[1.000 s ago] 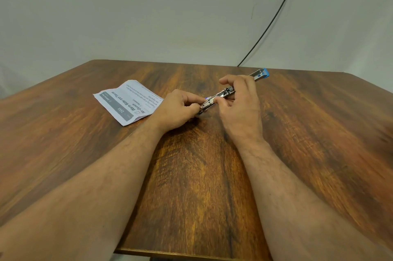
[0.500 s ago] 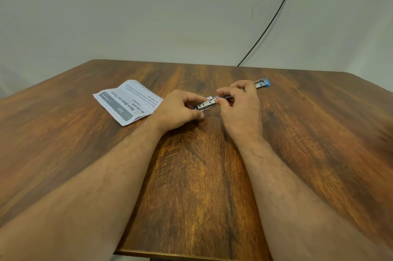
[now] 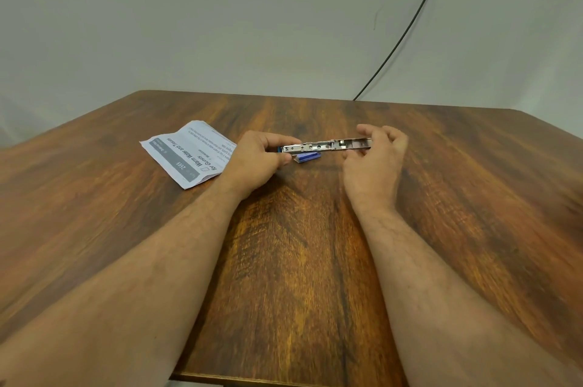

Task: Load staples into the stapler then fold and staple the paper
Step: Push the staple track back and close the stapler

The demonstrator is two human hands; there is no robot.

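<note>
your left hand pinches the left end of the stapler, thumb and fingers curled round it. your right hand cups the right end with fingers loosely curled; whether they grip it cannot be told. the stapler is swung open into one long metal strip, held level just above the wooden table. a small blue staple box lies beneath it. the printed paper lies left, its near edge behind your left hand.

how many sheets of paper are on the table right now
1. The paper lies on the table left of the left hand, its right edge tucked behind that hand. More sheets could lie under it.
</note>
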